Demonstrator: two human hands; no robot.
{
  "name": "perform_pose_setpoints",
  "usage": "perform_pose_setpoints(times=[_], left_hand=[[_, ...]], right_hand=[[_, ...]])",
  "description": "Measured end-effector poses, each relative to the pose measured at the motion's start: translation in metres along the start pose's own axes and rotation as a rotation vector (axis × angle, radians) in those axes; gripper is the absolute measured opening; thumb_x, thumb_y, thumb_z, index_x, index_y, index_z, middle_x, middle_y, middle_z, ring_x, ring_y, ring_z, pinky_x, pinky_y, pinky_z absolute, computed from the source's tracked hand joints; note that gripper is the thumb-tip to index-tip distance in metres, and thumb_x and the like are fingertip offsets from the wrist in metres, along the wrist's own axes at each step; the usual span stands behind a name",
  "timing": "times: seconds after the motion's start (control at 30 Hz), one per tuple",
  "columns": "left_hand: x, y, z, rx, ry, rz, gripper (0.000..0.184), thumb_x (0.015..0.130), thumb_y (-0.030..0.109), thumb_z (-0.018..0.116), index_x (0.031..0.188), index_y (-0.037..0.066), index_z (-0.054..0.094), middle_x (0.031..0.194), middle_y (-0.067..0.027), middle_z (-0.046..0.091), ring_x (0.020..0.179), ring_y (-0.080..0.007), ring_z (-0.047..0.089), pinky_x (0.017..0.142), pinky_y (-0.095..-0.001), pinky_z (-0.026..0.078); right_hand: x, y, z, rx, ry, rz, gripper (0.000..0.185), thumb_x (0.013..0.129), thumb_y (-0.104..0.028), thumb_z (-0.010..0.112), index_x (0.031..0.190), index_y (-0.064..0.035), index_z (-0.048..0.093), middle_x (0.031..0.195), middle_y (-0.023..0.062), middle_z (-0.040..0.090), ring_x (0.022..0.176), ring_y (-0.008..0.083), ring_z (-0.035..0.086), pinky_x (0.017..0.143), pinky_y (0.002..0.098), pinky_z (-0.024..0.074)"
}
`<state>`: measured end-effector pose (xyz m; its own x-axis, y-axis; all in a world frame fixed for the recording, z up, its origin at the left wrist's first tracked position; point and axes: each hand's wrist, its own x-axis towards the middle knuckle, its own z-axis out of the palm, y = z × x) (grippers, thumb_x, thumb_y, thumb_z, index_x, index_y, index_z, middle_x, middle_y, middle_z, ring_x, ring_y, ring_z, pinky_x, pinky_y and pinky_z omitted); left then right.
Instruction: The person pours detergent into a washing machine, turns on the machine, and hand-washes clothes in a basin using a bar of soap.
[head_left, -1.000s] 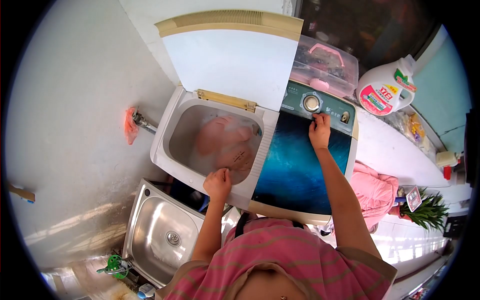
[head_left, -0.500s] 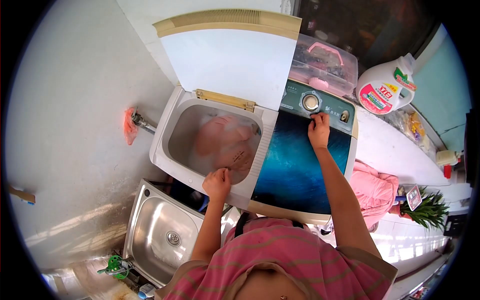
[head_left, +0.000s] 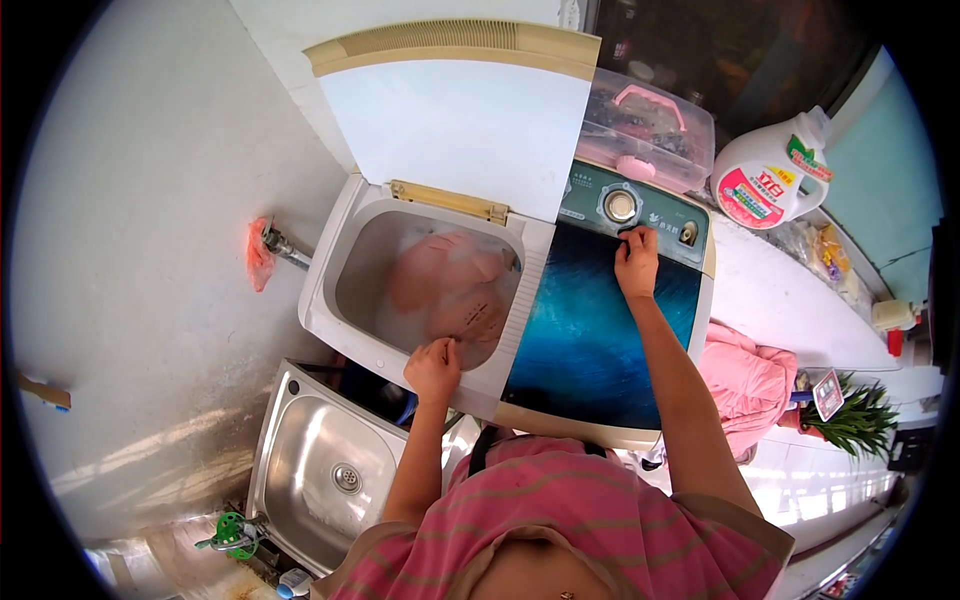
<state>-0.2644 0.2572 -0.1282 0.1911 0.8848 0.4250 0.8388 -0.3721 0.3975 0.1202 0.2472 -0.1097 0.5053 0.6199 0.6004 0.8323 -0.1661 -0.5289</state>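
A twin-tub washing machine (head_left: 480,398) stands in front of me with its wash lid (head_left: 450,130) raised. In the wash tub (head_left: 365,270), pinkish cloth (head_left: 440,275) lies in cloudy water. My left hand (head_left: 433,370) is closed at the tub's front rim, fingertips pinched over the inner edge; whether anything is in them is hidden. My right hand (head_left: 637,262) is closed at the back edge of the blue spin-side lid (head_left: 590,330), just below the silver knob (head_left: 620,205) on the control panel (head_left: 590,195). A small dark piece shows under its fingertips, too covered to name.
A clear box with a pink handle (head_left: 650,135) and a white detergent jug (head_left: 770,170) stand behind the machine. A steel sink (head_left: 320,440) is at lower left. Pink fabric (head_left: 745,385) and a green plant (head_left: 855,415) are at right. A pipe (head_left: 285,245) juts from the left wall.
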Motion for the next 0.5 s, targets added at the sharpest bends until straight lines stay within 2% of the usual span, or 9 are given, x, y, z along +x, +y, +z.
perform_pose_setpoints(times=[0.5], left_hand=[[-0.0016,-0.0048,0.0044,0.006,0.008,0.034,0.012,0.08,0.023,0.066,0.073,0.013,0.066,0.065,-0.0044,0.063,0.059,-0.0269,0.058,0.052,-0.0401,0.046]], right_hand=[[0.0006,-0.0015,-0.0011,-0.012,0.007,-0.024,0.012,0.075,0.002,0.058,0.085,-0.0034,0.061,0.096,0.0114,0.052,0.086,0.0315,0.057,0.071,0.04,0.0507]])
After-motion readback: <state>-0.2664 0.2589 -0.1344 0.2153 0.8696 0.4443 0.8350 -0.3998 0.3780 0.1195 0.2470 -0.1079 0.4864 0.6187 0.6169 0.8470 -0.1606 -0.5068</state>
